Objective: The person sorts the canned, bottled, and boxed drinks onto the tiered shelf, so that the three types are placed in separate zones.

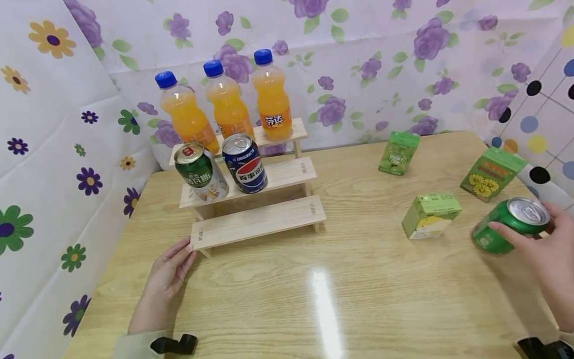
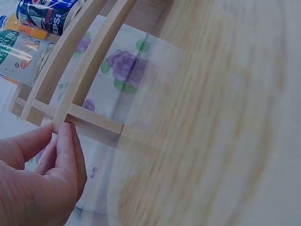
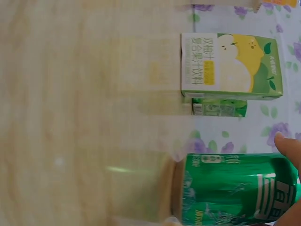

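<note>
My right hand [image 1: 549, 254] holds a green soda can [image 1: 508, 227] at the table's right side, thumb on the near side and fingers behind it. In the right wrist view that can [image 3: 237, 188] stands close to the tabletop; I cannot tell whether it touches. With thumb and fingertips, my left hand [image 1: 172, 269] pinches the left end of the lowest step of a three-step wooden stand [image 1: 260, 223]. The same pinch by the left hand [image 2: 47, 174] shows in the left wrist view. On the middle step are a green-and-white can [image 1: 202, 172] and a blue Pepsi can [image 1: 245, 164].
Three orange soda bottles [image 1: 273, 102] with blue caps stand along the top step. Left of the green can is a juice carton [image 1: 430, 217]. Behind are a green packet [image 1: 398, 153] and another packet with yellow flowers [image 1: 491, 174]. Flowered cloth [image 1: 350, 75] hangs behind the table.
</note>
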`<state>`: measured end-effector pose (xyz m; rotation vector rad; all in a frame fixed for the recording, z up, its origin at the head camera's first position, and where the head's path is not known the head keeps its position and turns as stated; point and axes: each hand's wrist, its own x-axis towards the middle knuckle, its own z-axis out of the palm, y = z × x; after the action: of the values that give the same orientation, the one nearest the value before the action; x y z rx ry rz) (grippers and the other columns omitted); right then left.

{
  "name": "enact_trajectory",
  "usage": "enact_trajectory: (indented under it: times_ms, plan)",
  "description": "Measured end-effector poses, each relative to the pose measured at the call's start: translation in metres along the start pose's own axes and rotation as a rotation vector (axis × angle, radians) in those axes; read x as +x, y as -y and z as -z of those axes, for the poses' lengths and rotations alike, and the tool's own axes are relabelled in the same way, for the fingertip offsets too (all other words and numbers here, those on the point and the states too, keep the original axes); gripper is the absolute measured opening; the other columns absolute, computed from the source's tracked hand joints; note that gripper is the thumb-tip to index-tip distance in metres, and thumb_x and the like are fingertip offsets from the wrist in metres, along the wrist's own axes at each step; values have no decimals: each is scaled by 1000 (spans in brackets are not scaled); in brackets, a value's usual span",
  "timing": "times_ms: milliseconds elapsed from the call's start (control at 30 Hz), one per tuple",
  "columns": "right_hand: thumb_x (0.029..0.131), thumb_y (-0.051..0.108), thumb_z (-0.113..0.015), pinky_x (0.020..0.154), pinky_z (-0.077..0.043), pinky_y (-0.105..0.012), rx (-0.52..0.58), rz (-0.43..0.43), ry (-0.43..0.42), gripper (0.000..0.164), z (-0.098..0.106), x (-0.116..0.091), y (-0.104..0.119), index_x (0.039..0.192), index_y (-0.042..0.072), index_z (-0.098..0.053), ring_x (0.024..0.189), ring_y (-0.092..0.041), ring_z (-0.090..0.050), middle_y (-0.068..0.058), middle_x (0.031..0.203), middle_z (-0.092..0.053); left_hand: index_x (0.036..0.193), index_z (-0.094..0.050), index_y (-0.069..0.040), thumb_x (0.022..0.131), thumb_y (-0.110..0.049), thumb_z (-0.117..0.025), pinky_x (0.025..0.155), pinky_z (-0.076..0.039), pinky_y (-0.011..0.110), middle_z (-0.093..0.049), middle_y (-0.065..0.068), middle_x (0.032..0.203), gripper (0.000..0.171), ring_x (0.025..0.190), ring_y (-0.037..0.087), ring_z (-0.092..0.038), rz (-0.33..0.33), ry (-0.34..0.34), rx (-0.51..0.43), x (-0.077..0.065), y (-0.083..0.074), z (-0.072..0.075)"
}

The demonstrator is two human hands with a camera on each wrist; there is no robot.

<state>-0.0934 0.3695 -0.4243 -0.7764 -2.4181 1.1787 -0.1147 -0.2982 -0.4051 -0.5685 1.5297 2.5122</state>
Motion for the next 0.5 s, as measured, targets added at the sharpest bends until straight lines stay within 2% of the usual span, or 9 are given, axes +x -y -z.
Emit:
enact_trajectory:
  times_ms: [67, 100, 167, 233, 300, 333, 500]
  plan:
    - [83, 30, -72, 110, -36, -19, -23, 16, 14, 90, -2, 0, -1, 151, 27, -13, 133, -13, -31, -3, 149, -27, 89, -76, -19, 95, 3, -52, 85, -55, 13, -70, -7, 95, 34, 86, 5, -68, 7, -3, -15, -1, 1, 1]
    - [84, 30, -72, 114, -35, -27, -18, 19, 21, 90, -3, 0, -1, 151, 28, -12, 136, -16, -29, -7, 151, -25, 89, -76, -19, 95, 3, -51, 85, -55, 13, -70, -7, 95, 34, 86, 5, -68, 9, -4, -16, -2, 2, 2]
    - [84, 31, -71, 115, -34, -26, -26, 18, 7, 88, -4, 1, -4, 150, 31, -12, 137, -15, -29, -3, 151, -26, 89, -76, -19, 95, 3, -52, 86, -54, 13, -70, -7, 96, 33, 87, 5, -68, 13, -2, -21, -2, 3, 3]
    - [84, 33, -70, 113, -33, -18, -35, 11, -15, 86, -5, 4, -8, 150, 33, -14, 135, -8, -30, 5, 149, -29, 90, -76, -19, 95, 2, -52, 86, -54, 13, -70, -7, 96, 32, 87, 5, -67, 9, 2, -18, -2, 3, 3]
    - [84, 30, -72, 116, -33, -27, -12, -1, -8, 86, -5, 5, -9, 150, 33, -16, 138, -12, -29, -1, 152, -29, 90, -76, -19, 95, 2, -52, 86, -54, 13, -70, -7, 97, 32, 87, 5, -68, 3, 6, -14, -2, 3, 3]
    - [83, 30, -73, 116, -33, -26, -11, -6, -9, 87, -5, 7, -11, 149, 33, -18, 137, -11, -30, -1, 151, -31, 90, -76, -19, 95, 2, -52, 86, -54, 13, -71, -7, 97, 33, 87, 5, -68, -1, 7, -11, -2, 2, 3]
    - [79, 33, -76, 114, -35, -23, -24, -47, -25, 90, -7, 27, -39, 148, 35, -19, 134, -6, -32, 2, 152, -31, 90, -76, -19, 95, 3, -51, 86, -54, 13, -70, -7, 97, 33, 88, 5, -67, -7, 20, -4, 0, 1, 1]
